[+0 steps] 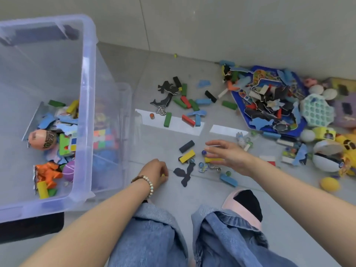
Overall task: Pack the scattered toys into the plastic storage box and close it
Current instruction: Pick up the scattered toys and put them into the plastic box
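Yellow blocks (pixel 187 156), marbles (pixel 204 152) beside right hand (pixel 229 157), grip apart; left hand (pixel 155 171), grip unclear.

surface: grey tile floor (pixel 163 60) | left: clear storage box (pixel 89 83) | centre: loose blocks (pixel 167 119) | right: blue puzzle tray (pixel 236 99), yellow ball (pixel 329 184)

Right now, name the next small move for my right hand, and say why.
Probably lower the right hand and close its fingers on the yellow block under it: the hand is spread open over that block, holding nothing, and the block lies on the floor, outside the storage box.
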